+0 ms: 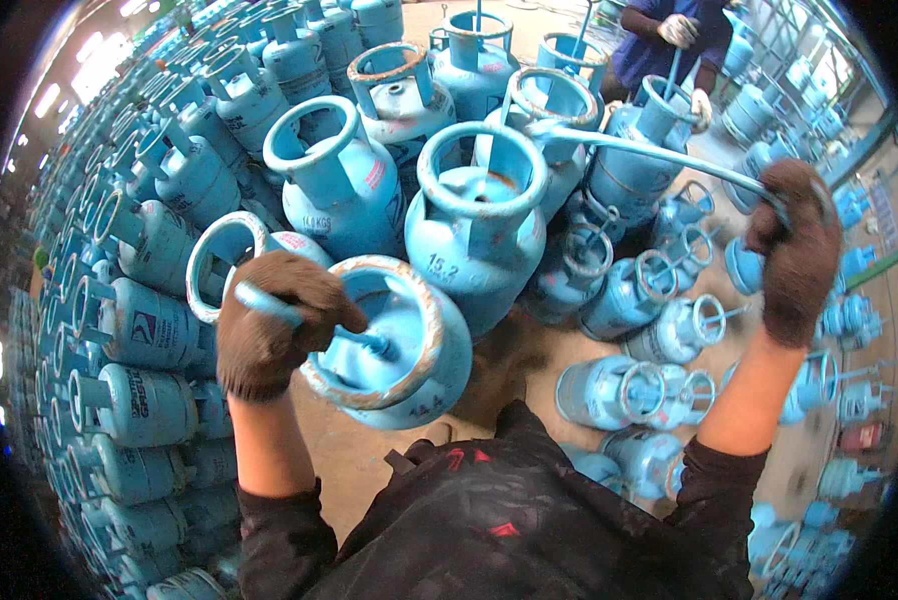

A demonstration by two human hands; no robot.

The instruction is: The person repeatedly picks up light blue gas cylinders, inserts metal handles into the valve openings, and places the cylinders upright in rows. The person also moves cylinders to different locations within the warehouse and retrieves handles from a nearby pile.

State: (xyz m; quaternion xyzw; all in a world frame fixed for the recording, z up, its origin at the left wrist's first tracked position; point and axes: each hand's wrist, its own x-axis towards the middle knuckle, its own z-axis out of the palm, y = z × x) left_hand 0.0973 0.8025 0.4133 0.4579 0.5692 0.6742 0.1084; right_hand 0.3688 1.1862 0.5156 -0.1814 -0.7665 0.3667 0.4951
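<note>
A blue near cylinder (453, 345) is set just in front of the person, its paint worn away along the collar (424, 370). Over its left side a rod (269, 303) is gripped by the brown-gloved left hand (279, 325), with the fingers curled around it; the rod is slanted down into the opening of the near cylinder. To the right of the near cylinder, well apart, a long bar (659, 152) is clasped in the closed right hand (797, 245), also gloved in brown. The bar's far end is held out above and beyond the near cylinder, among the collars of other cylinders; whether any is touched cannot be told. Directly beyond the near cylinder, a taller cylinder (474, 255) is seen upright. Farther beyond and to its right, another rod is held by a white-gloved co-worker (644, 50).
</note>
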